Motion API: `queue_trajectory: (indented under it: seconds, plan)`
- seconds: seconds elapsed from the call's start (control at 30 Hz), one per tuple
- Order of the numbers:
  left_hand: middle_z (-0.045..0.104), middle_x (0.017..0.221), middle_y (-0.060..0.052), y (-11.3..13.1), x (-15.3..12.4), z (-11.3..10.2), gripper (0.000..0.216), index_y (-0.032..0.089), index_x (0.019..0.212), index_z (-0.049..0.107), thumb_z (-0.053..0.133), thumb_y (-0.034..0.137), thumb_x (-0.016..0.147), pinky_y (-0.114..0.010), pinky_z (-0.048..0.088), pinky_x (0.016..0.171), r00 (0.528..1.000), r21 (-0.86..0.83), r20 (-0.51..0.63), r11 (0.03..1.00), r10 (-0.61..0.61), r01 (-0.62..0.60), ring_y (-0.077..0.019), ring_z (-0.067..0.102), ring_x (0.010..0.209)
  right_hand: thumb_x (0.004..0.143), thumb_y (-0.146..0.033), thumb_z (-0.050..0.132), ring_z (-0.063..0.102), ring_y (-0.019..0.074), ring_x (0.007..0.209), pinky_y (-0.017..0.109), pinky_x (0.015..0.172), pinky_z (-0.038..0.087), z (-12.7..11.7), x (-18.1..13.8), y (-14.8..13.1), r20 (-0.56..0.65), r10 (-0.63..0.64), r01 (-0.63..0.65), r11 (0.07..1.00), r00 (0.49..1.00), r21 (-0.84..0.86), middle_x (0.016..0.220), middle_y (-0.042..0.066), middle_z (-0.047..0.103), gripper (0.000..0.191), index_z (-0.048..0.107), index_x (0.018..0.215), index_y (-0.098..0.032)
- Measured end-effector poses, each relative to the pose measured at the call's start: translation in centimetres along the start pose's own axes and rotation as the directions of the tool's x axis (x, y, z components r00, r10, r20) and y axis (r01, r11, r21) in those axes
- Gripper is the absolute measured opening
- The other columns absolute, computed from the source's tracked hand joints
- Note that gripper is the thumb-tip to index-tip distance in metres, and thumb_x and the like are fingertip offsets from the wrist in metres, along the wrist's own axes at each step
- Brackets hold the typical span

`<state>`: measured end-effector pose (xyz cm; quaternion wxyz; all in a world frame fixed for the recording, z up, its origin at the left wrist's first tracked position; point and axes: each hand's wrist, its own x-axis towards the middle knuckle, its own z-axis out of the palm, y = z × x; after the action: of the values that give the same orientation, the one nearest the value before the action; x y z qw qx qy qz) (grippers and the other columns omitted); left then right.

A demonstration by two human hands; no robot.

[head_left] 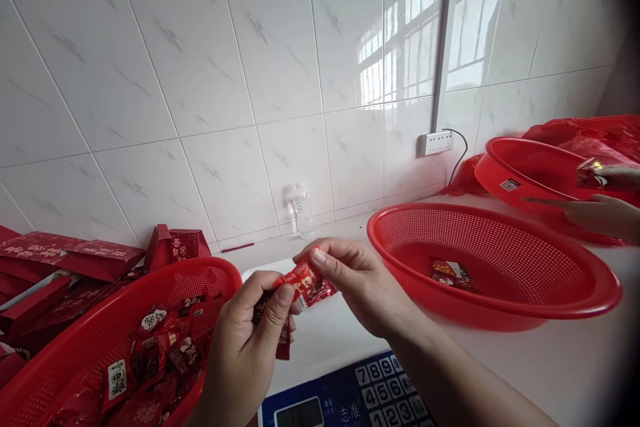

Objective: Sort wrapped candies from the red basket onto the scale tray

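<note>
Both hands meet over a white weighing scale (340, 333). Between thumb and fingers, my left hand (250, 340) pinches small red wrapped packets (299, 278), one of them a darker red packet hanging below the fingers. My right hand (357, 280) grips the other end of the bright red packet, thumb on top. What lies inside the wrappers is hidden. Left of my hands, a red perforated basket (220, 273) holds many similar packets. To the right, another red basket (540, 310) has a dark red and yellow packet (450, 273) on its bottom.
Folded red boxes (95, 257) lean at the left wall. A clear plastic bottle (303, 210) stands behind the scale. At the right, a co-worker's hands (600, 217) are beside a further red basket (530, 180). A power strip (436, 143) hangs on the tiled wall.
</note>
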<state>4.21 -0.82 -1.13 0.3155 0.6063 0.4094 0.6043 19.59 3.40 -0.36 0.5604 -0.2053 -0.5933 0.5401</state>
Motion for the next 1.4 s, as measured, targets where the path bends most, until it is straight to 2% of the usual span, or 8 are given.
queue_trajectory:
  seconds: [0.2, 0.33, 0.43, 0.57, 0.7, 0.9, 1.07, 1.4]
  plan:
    - [0.062, 0.063, 0.002, 0.2, 0.8, -0.2, 0.043, 0.019, 0.077, 0.064, 0.067, 0.062, 0.082, -0.014, 0.046, 0.043, 0.989, -0.177, 0.082, 0.975, -0.121, 0.134, -0.0071, 0.052, 0.049, 0.078, -0.047, 0.079, 0.046, 0.0062, 0.046, 0.019, 0.039, 0.041, 0.0, 0.3, 0.2, -0.066, -0.174, 0.177, 0.983, 0.983, 0.040, 0.065, -0.002, 0.062, 0.024, 0.078, 0.081, -0.023]
    - [0.061, 0.053, 0.002, -0.4, 1.7, -0.3, 0.060, 0.018, 0.077, 0.062, 0.062, 0.078, 0.072, -0.014, 0.042, 0.033, 0.838, -0.391, 0.414, 0.761, -0.356, 0.517, -0.0076, 0.051, 0.040, 0.084, -0.035, 0.077, 0.062, 0.0103, 0.063, 0.022, 0.051, 0.054, -0.2, 0.3, 0.3, -0.031, -0.351, 0.352, 0.936, 0.936, 0.001, 0.083, 0.001, 0.070, 0.010, 0.080, 0.090, -0.029]
    - [0.059, 0.049, 0.003, -0.6, 2.0, -0.3, 0.065, 0.017, 0.073, 0.061, 0.067, 0.081, 0.064, -0.013, 0.039, 0.030, 0.752, -0.419, 0.527, 0.649, -0.396, 0.635, -0.0062, 0.048, 0.034, 0.086, -0.028, 0.075, 0.067, 0.0135, 0.082, 0.027, 0.069, 0.059, -0.3, 0.1, 0.1, 0.069, -0.381, 0.384, 0.922, 0.922, -0.042, 0.092, 0.003, 0.071, 0.009, 0.080, 0.094, -0.030]
    - [0.060, 0.051, 0.004, -0.3, 1.8, -0.3, 0.049, 0.016, 0.076, 0.063, 0.075, 0.063, 0.073, -0.010, 0.038, 0.031, 0.804, -0.467, 0.462, 0.668, -0.375, 0.579, -0.0049, 0.049, 0.037, 0.086, -0.029, 0.075, 0.066, 0.0154, 0.089, 0.029, 0.073, 0.058, 0.0, -0.3, -0.3, 0.196, -0.281, 0.289, 0.957, 0.940, -0.015, 0.099, 0.004, 0.068, 0.013, 0.078, 0.099, -0.028]
    - [0.062, 0.057, 0.004, 0.2, 1.2, -0.2, 0.038, 0.017, 0.076, 0.061, 0.077, 0.051, 0.078, -0.011, 0.040, 0.035, 0.891, -0.461, 0.326, 0.770, -0.315, 0.441, -0.0048, 0.051, 0.042, 0.076, -0.045, 0.082, 0.064, 0.0167, 0.086, 0.029, 0.066, 0.056, -0.1, -0.3, -0.4, 0.086, -0.115, 0.120, 0.992, 0.990, -0.044, 0.102, 0.006, 0.066, 0.045, 0.069, 0.115, -0.025]
    - [0.060, 0.063, 0.004, 0.3, 0.7, 0.1, 0.036, 0.018, 0.080, 0.065, 0.073, 0.053, 0.081, -0.015, 0.043, 0.042, 0.984, -0.235, 0.100, 0.957, -0.150, 0.170, -0.0056, 0.051, 0.047, 0.074, -0.058, 0.078, 0.051, 0.0079, 0.057, 0.021, 0.049, 0.043, 0.0, 0.1, -0.3, 0.044, -0.015, 0.019, 0.996, 0.999, -0.087, 0.074, 0.000, 0.062, 0.045, 0.062, 0.077, -0.017]
    - [0.059, 0.066, 0.003, 0.1, 0.5, 0.1, 0.035, 0.020, 0.086, 0.066, 0.068, 0.054, 0.084, -0.018, 0.045, 0.047, 0.991, -0.022, 0.090, 0.995, -0.097, 0.099, -0.0082, 0.050, 0.052, 0.075, -0.056, 0.078, 0.050, 0.0086, 0.054, 0.023, 0.048, 0.043, 0.1, 0.1, -0.2, 0.014, -0.024, 0.025, 0.996, 1.000, -0.085, 0.070, -0.001, 0.061, 0.042, 0.059, 0.073, -0.018]
    - [0.057, 0.064, 0.002, 0.3, 0.4, 0.3, 0.033, 0.020, 0.079, 0.065, 0.065, 0.053, 0.086, -0.021, 0.040, 0.047, 0.986, 0.043, 0.144, 0.996, -0.080, 0.074, -0.0103, 0.049, 0.054, 0.077, -0.055, 0.077, 0.055, 0.0113, 0.062, 0.026, 0.055, 0.042, 0.1, 0.0, -0.4, 0.105, -0.031, 0.043, 0.993, 0.994, -0.114, 0.068, 0.000, 0.063, 0.041, 0.059, 0.072, -0.018]
